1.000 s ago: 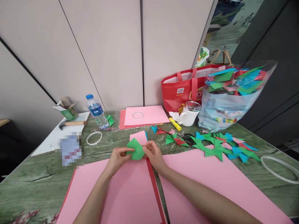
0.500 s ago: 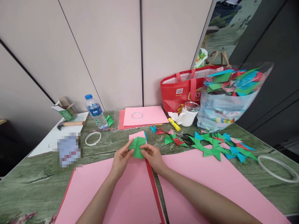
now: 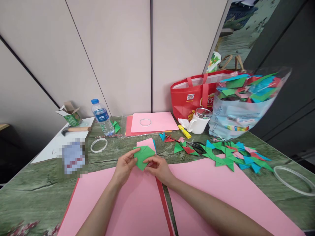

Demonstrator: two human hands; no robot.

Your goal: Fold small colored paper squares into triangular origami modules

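A green sheet of folded paper is held up between both hands, above the top edge of a large pink sheet. My left hand pinches its left side between thumb and fingers. At the lower right edge, my right hand grips it with thumb and forefinger. Crease lines show on the paper's upper part. Just behind it lies a small stack of pink and blue paper squares, partly hidden by the green piece.
Folded paper pieces and black scissors lie to the right. Behind stand a white mug, red bag and plastic bag of folded paper. A water bottle, tape ring and hammer are at left.
The green paper has turned and tilted in my fingers, its lower edge now coming to a point. Both hands have shifted slightly, and the whole view has moved a little.
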